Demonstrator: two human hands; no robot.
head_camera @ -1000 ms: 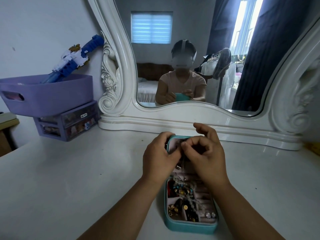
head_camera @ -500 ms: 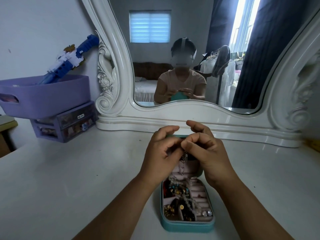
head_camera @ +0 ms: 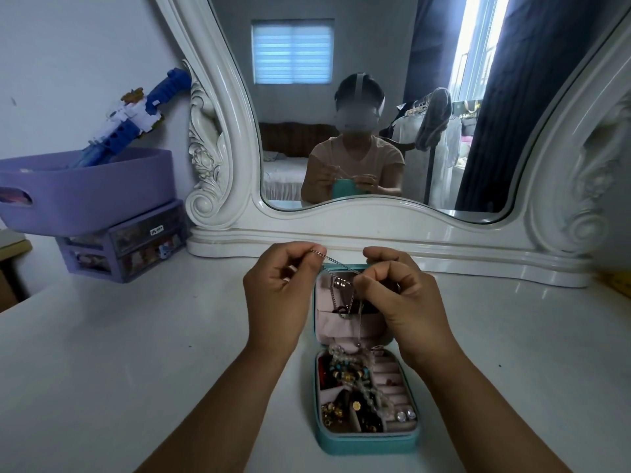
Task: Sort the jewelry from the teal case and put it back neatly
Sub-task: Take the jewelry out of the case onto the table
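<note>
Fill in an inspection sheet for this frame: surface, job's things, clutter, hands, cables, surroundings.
Surface: white dressing table, glossy.
Job's things: teal case lies open, lid toward the mirror, its tray crowded with beads, earrings and rings; a thin silver chain is stretched above the lid, with a strand hanging down.
Clutter: purple basket holding a blue and white toy, stacked on a small purple drawer unit, far left.
Hands: left hand and right hand each pinch the chain.
Cables: nothing seen.
Surroundings: ornate white mirror reflects the person, a bed, a window blind and dark curtains.
</note>
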